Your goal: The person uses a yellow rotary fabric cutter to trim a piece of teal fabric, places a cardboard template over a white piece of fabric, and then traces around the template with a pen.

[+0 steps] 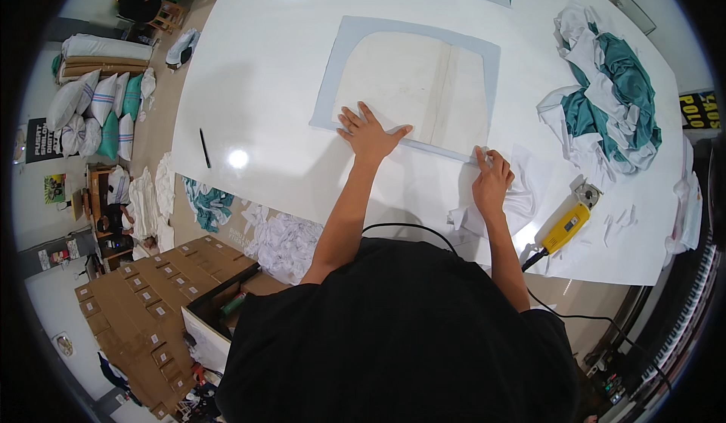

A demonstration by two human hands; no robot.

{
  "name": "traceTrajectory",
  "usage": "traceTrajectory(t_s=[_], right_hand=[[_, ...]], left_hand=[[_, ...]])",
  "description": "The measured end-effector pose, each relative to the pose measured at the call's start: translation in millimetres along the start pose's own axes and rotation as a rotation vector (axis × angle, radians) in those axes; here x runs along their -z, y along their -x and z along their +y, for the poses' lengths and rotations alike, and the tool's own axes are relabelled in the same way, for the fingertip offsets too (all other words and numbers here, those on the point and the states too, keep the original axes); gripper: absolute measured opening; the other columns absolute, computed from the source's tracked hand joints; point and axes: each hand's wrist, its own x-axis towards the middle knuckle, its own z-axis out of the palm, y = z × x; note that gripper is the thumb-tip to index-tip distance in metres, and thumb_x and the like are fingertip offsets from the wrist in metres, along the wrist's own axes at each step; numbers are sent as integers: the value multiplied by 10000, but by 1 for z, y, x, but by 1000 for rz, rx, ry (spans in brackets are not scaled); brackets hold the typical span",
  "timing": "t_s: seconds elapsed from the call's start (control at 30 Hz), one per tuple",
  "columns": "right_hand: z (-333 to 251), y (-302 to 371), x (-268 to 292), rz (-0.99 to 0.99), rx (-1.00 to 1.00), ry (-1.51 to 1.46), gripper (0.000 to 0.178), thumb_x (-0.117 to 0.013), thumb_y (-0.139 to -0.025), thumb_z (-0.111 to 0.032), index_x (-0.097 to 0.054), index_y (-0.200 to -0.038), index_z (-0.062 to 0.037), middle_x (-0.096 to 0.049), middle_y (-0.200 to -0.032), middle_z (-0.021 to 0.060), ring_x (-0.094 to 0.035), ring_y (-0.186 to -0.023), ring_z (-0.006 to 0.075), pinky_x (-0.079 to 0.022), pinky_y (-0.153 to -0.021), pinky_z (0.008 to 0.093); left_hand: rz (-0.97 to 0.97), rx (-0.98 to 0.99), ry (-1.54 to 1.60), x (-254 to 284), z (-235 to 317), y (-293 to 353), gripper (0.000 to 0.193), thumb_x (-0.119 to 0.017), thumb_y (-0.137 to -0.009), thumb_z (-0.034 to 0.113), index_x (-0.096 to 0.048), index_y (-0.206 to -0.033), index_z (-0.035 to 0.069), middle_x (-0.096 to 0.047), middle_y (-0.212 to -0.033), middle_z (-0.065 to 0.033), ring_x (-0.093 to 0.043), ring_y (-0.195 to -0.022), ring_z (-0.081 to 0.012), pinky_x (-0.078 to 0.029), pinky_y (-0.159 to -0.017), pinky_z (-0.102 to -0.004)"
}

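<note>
a: step, seen from your remote end?
b: i judge aligning: beige template [393,75] on grey-blue sheet [332,82], upper centre of frame. left hand [369,137] spread flat, gripping nothing; right hand [493,181] at the lower-right corner, pinching or not, i can't tell.
a: next move?
b: likely calls for steady left pressure.

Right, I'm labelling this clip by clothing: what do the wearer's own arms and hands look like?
Short sleeves of a black top leave both forearms bare. The left hand and right hand are ungloved; no watch or bracelet is visible.
</note>
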Motion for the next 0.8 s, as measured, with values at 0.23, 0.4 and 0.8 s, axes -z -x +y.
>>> traceTrajectory(t_s=[0.23, 0.4, 0.8], right_hand=[[2, 0, -3, 23, 2, -4, 655, -603, -799, 66, -659, -1398, -194, -548, -1352, 81, -489, -1264, 281, -340, -1035, 494], [4, 1, -6, 28, 8, -10, 668, -616, -787, 62, -654, -1401, -199, -545, -1357, 76, -484, -1271, 281, -345, -1022, 497], [4, 1, -5, 49, -1, -19, 664, -604, -797, 63, -650, -1407, -195, -553, -1347, 70, -483, -1265, 288, -342, -1028, 484]], left_hand=[[-35, 28, -16, -7, 0, -7, 1475, -628, -673, 939, -124, -1621, -72, -11, -1628, -444, -5, -1527, -603, -113, -1162, -754], [-57, 1, -72, -3, 1, -12, 1441, -632, -701, 915, -106, -1631, -51, 11, -1669, -374, 24, -1536, -586, -60, -1208, -701], [-125, -63, 14, 16, 7, -6, 1421, -670, -705, 882, -96, -1641, -21, -2, -1683, -341, 15, -1536, -585, -69, -1232, -664]])
